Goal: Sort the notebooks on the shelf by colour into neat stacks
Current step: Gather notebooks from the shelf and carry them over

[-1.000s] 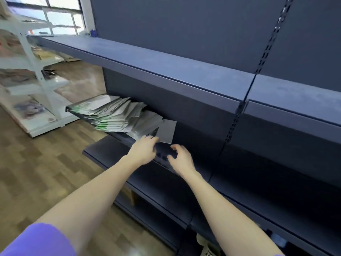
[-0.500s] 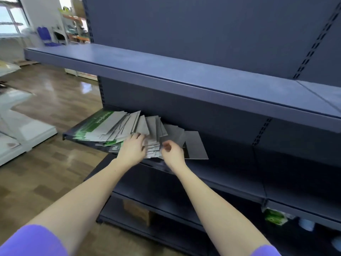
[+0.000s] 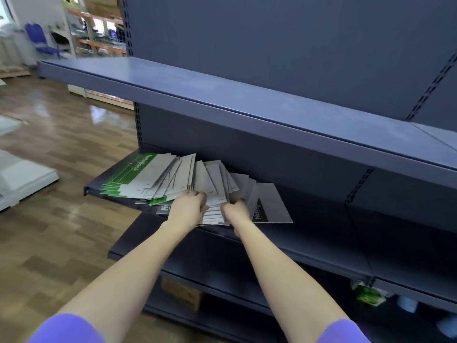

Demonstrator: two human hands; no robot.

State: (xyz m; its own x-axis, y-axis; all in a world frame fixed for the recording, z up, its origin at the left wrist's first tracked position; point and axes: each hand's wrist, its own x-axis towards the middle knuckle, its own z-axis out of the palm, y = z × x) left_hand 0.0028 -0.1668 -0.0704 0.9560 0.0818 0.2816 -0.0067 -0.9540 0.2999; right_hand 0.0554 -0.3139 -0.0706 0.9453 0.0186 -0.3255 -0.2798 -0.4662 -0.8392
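Daylight enters from the far left and glares off the wooden floor (image 3: pixel 99 112). The recess beneath the upper shelf (image 3: pixel 222 95) lies in deep shadow, dimming the space around my hands. Wide-angle distortion bends straight edges towards the frame's borders. Overall focus is soft; the background room blurs.

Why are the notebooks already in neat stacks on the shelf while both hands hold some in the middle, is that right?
Not quite. The head view shows the notebooks fanned out in a messy, overlapping spread on the shelf, not in neat stacks. The rest holds: the left hand and the right hand both grip notebooks near the middle of the spread.
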